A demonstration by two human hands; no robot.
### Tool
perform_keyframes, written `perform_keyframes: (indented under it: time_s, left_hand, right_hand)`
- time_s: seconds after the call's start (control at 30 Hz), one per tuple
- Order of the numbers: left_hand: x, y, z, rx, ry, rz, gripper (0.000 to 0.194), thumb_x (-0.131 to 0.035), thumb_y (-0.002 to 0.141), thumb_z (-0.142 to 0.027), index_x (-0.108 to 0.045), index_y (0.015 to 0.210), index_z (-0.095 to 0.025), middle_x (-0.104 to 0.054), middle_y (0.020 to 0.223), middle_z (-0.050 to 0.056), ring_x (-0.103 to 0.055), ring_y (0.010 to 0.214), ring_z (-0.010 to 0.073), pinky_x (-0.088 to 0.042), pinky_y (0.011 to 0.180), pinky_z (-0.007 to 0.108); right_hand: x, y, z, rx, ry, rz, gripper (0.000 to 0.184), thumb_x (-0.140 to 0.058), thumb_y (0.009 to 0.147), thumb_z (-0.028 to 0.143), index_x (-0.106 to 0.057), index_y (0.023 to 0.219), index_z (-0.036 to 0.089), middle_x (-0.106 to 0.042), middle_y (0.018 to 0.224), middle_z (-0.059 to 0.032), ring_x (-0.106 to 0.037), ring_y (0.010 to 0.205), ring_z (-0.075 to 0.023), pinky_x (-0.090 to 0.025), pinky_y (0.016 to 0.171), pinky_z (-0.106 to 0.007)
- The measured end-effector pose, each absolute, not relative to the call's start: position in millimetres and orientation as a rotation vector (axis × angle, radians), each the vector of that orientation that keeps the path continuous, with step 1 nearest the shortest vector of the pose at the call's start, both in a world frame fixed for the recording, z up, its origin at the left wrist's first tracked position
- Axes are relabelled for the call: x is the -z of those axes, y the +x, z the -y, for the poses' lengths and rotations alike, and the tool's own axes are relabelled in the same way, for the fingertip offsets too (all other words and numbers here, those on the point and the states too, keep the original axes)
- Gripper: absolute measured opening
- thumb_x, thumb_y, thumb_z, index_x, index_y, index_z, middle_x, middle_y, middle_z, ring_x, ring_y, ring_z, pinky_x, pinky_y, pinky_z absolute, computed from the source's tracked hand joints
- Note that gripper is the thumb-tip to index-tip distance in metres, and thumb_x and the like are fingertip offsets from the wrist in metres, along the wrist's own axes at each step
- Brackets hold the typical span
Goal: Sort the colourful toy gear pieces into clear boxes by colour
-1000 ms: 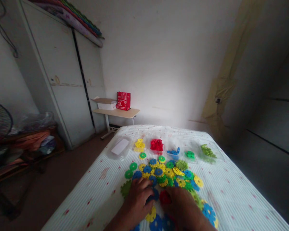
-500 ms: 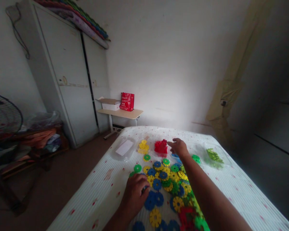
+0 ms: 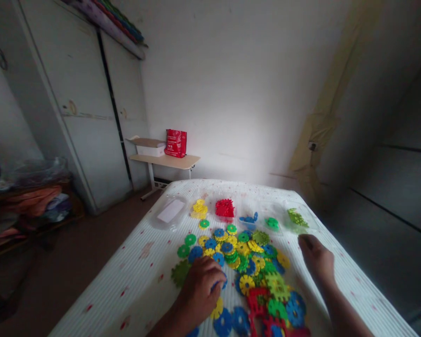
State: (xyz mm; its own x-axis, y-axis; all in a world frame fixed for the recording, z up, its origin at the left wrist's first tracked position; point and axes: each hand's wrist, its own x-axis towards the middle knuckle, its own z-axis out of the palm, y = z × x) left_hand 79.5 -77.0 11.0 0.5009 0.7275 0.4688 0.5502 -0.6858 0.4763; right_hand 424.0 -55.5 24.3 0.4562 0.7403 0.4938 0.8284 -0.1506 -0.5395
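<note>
My left hand (image 3: 204, 286) is over the left side of a pile of notched plastic discs (image 3: 228, 247), its fingers curled. A blue disc shows at its fingertips; whether they grip it is hidden. Beside the wrist lies a dark green square piece (image 3: 179, 274). My right hand (image 3: 315, 258) is above the tablecloth, right of the pile, fingers drawn together; anything in them cannot be made out. Behind the pile, clear containers hold yellow discs (image 3: 199, 207), red pieces (image 3: 225, 208), blue pieces (image 3: 250, 218), green discs (image 3: 272, 223) and light green pieces (image 3: 296, 217).
A clear container with a white paper (image 3: 170, 210) stands at the table's back left. Red square pieces (image 3: 257, 299) lie near me. Beyond the table are a small desk (image 3: 175, 161) with a red bag (image 3: 176, 143), and a cabinet (image 3: 87, 154).
My right hand has come back from beside the red container to the right of the pile. My left hand stays over the discs, slightly shifted. The view has turned right.
</note>
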Motion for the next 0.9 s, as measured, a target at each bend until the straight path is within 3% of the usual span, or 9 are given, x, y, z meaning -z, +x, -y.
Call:
perform_keyframes:
  time_s: [0.13,0.3,0.53,0.7,0.83,0.9]
  left_hand:
    - [-18,104,85,-0.886,2.541,-0.909,0.021,-0.051,0.074,-0.006,-0.065,0.077,-0.021,-0.062,0.078,0.0,-0.051,0.082,0.0152,-0.035,0.077,0.031]
    - [-25,134,86,-0.705,2.583,-0.993,0.003,-0.063,0.073,-0.024,-0.065,0.074,-0.022,-0.061,0.076,-0.001,-0.05,0.084,0.0166,-0.034,0.079,0.033]
    - [-13,165,82,-0.5,2.668,-1.153,0.011,-0.065,0.07,-0.027,-0.06,0.068,-0.018,-0.06,0.08,0.002,-0.051,0.089,0.0202,-0.035,0.081,0.035]
    - [-15,160,79,-0.585,2.535,-1.286,0.003,-0.058,0.073,-0.017,-0.058,0.073,-0.02,-0.061,0.078,0.001,-0.054,0.08,0.0162,-0.038,0.073,0.028]
    - [-21,141,74,-0.719,2.327,-1.341,0.014,-0.048,0.079,-0.015,-0.059,0.084,-0.021,-0.065,0.083,0.0,-0.057,0.08,0.0142,-0.041,0.073,0.024]
    - [-23,131,73,-0.781,2.272,-1.235,0.025,-0.044,0.08,-0.012,-0.059,0.097,-0.024,-0.066,0.094,0.0,-0.058,0.089,0.0131,-0.041,0.079,0.023]
  right_hand:
    - [-4,447,71,0.124,-1.971,1.235,0.036,-0.044,0.07,0.046,-0.066,0.075,0.02,-0.07,0.072,-0.0061,-0.063,0.064,-0.02,-0.042,0.057,-0.025]
    - [0,447,69,0.033,-1.987,1.225,0.038,-0.04,0.071,0.047,-0.066,0.076,0.019,-0.071,0.074,-0.0064,-0.063,0.068,-0.0206,-0.043,0.06,-0.026]
    - [5,444,66,-0.055,-2.025,1.279,0.039,-0.038,0.071,0.047,-0.065,0.079,0.019,-0.071,0.078,-0.0073,-0.063,0.072,-0.0211,-0.044,0.064,-0.027]
    - [5,444,67,-0.077,-2.0,1.277,0.039,-0.037,0.072,0.046,-0.064,0.078,0.019,-0.07,0.078,-0.0077,-0.063,0.072,-0.021,-0.044,0.064,-0.027]
    - [5,443,65,-0.071,-2.0,1.276,0.038,-0.039,0.071,0.045,-0.065,0.079,0.019,-0.07,0.077,-0.0072,-0.062,0.071,-0.0204,-0.043,0.064,-0.027]
    - [6,443,65,-0.06,-2.004,1.284,0.038,-0.039,0.071,0.045,-0.065,0.078,0.019,-0.07,0.076,-0.0073,-0.062,0.07,-0.0203,-0.043,0.064,-0.027]
